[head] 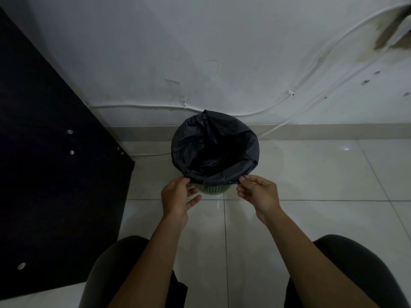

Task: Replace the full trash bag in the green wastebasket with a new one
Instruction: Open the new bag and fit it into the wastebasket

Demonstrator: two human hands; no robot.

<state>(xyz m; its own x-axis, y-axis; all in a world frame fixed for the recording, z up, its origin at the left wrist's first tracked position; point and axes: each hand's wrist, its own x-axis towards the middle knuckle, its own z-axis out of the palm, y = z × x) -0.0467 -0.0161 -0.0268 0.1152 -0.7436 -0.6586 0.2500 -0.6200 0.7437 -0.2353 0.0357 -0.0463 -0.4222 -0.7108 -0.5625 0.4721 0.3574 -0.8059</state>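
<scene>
The black trash bag lines the green wastebasket on the floor by the wall, its near hem pinched by left grip and right grip; an uneven tug could tear the thin film or tip the light basket.

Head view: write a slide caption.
The left hand and right hand pinch the near edge of the black trash bag lining the green wastebasket.

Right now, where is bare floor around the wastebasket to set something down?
Open tiles right of the wastebasket, up to the baseboard, and tiles between the knees. Left is tight beside the dark panel. Left hand and right hand pinch the bag.
</scene>
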